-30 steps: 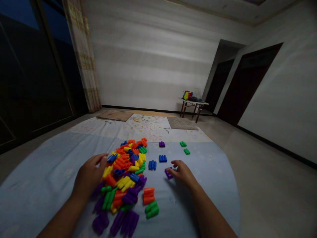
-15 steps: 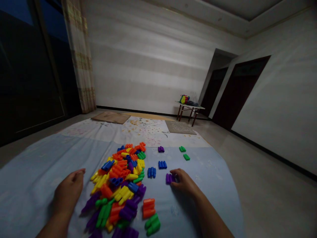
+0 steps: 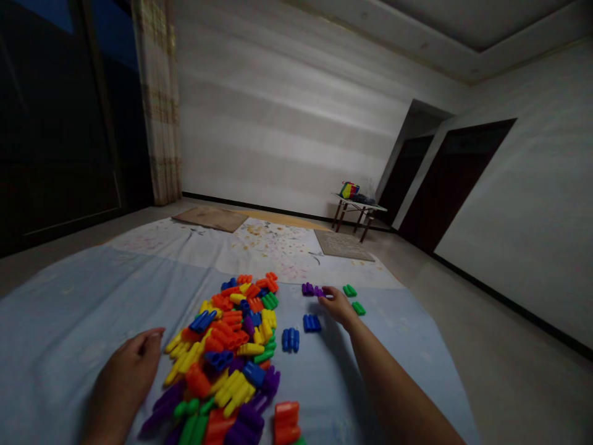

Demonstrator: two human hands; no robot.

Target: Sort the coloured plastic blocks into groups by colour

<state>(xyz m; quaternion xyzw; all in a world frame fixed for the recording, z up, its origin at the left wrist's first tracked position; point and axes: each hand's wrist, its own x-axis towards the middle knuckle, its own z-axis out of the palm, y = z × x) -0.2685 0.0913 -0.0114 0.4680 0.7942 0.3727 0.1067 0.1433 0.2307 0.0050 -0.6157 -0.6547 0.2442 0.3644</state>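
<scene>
My right hand [image 3: 340,305] reaches out on the right and pinches a purple block [image 3: 319,291] made of joined tubes. That block is right beside another purple block [image 3: 307,289] on the cloth; whether they touch I cannot tell. Two blue blocks, one [image 3: 312,323] nearer the wrist and one [image 3: 291,340] further left, lie closer to me. Beyond the fingers, to the right, are two green blocks [image 3: 349,290]. My left hand [image 3: 127,374] rests on the cloth left of the multicoloured block pile [image 3: 227,334], its fingers curled together with nothing visible in them.
A pale blue and white flowered cloth [image 3: 370,371] lies under everything. An orange block [image 3: 286,423] sits right of the pile near me. Two flat boards, one brown [image 3: 210,219] and one grey [image 3: 343,245], lie at the far edge. A small table [image 3: 359,201] stands by the wall.
My right hand has carried the purple block forward, from beside the blue blocks to the other purple block. My left hand stays beside the pile. The view has shifted slightly.
</scene>
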